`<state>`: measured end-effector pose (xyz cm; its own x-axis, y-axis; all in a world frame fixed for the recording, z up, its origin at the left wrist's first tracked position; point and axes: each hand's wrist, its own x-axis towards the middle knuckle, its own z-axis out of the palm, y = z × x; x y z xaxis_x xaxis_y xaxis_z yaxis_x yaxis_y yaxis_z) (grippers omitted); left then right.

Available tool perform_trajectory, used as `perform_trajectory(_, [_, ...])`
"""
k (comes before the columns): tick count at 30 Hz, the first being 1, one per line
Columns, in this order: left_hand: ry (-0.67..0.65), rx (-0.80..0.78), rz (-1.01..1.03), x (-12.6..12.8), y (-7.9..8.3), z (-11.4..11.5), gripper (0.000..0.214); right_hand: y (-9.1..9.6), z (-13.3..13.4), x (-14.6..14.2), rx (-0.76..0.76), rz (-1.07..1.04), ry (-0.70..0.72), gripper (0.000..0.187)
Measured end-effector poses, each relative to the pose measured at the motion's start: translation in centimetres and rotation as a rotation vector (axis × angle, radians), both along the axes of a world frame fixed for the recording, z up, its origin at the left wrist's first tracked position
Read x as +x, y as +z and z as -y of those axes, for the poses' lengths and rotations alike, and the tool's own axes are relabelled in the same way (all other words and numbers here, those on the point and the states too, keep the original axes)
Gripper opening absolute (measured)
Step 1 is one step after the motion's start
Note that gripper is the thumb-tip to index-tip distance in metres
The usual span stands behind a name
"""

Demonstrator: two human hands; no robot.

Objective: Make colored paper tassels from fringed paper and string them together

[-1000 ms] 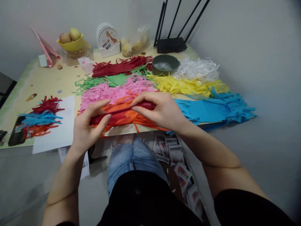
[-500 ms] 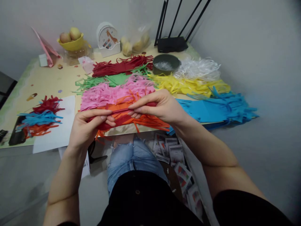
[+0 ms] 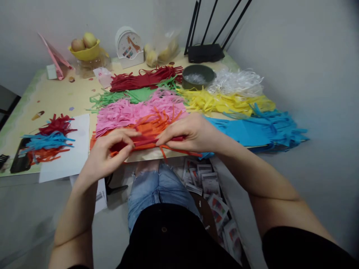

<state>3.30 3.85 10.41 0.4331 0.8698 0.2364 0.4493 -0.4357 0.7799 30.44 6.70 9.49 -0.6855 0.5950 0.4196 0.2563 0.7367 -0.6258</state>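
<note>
A fringed piece of red tissue paper (image 3: 144,142), rolled narrow in its middle, stretches between my two hands just above the table's front edge. My right hand (image 3: 186,131) is closed, thumb and fingers pinching the roll near its middle. At its left part, my left hand (image 3: 110,149) brings thumb and index finger together on the paper, with another finger stretched out and somewhat blurred. Directly beneath lies fringed orange tissue paper (image 3: 153,125), partly covered by my hands. Beyond that is fringed pink tissue paper (image 3: 123,112).
Fringed blue (image 3: 238,130) and yellow tissue paper (image 3: 224,101) lie right. Behind are green (image 3: 137,95) and dark red bundles (image 3: 134,81), a dark green bowl (image 3: 198,76) and a router (image 3: 206,53). Small tassels (image 3: 52,140), a white sheet (image 3: 75,149) and a phone (image 3: 19,158) lie left.
My left hand has loosened and shifted its fingers along the red roll. Both hands sit slightly lower, closer to the orange paper, and the right hand keeps its pinch.
</note>
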Motion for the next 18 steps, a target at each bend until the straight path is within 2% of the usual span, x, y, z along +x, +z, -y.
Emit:
perform_trajectory(3, [-0.056, 0.174, -0.158, 0.9, 0.7, -0.3, 0.016, 0.3, 0.3, -0.2, 0.123, 0.083, 0.053, 0.02])
perform_trajectory(6, [-0.148, 0.166, -0.214, 1.4, 0.2, -0.8, 0.019, 0.4, 0.7, -0.3, 0.194, 0.099, 0.093, 0.021])
perform_trajectory(8, [-0.15, 0.201, -0.23, 1.3, -0.5, -1.1, 0.019, 0.5, 0.9, -0.1, 0.162, 0.111, 0.107, 0.021])
perform_trajectory(10, [-0.115, 0.315, -0.263, 1.1, -1.2, -1.2, 0.017, 0.8, 0.9, 0.0, 0.041, 0.116, 0.089, 0.02])
perform_trajectory(14, [-0.024, 0.597, -0.294, 0.8, -2.6, -1.2, 0.016, 0.8, -0.3, -0.6, -0.357, -0.036, 0.006, 0.03])
perform_trajectory(18, [0.025, 0.711, -0.289, 0.4, -3.9, -1.2, 0.017, -0.8, -1.4, -2.1, -0.747, -0.166, 0.145, 0.022])
